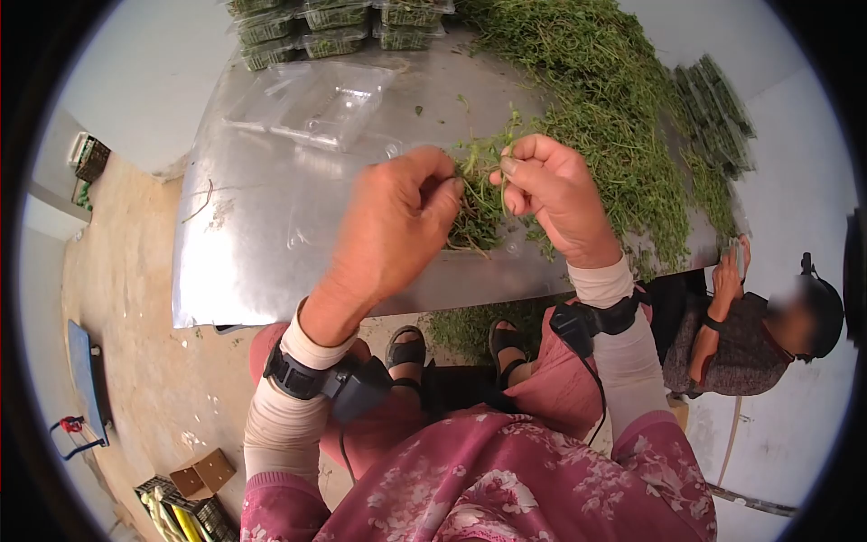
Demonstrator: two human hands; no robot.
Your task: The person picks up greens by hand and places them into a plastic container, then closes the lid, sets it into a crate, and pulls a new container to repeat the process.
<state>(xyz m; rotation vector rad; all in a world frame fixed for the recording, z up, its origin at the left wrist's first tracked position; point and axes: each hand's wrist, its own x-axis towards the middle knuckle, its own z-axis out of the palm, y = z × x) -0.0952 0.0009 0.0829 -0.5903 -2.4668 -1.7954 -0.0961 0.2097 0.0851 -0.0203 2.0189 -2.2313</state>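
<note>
My right hand (562, 194) pinches a thin green herb sprig (495, 146) between thumb and forefinger, above the near part of a metal table (244, 217). Close beside it on the left, my left hand (388, 221) has its thumb and fingers pressed together. What those fingertips hold, if anything, is hidden; loose greens lie right behind them. Under and between both hands is a small clump of stems (474, 226). Beyond my left hand lies a clear plastic clamshell box (334, 108), its lid open. A large heap of green herbs (614, 126) spreads along the right side of the table.
Filled clear boxes (334, 41) stand stacked at the table's far left, and more filled boxes (715, 113) at the far right. A co-worker (750, 334) sits at the right edge. Greens (479, 330) lie below the table. A blue cart (86, 375) is on the left.
</note>
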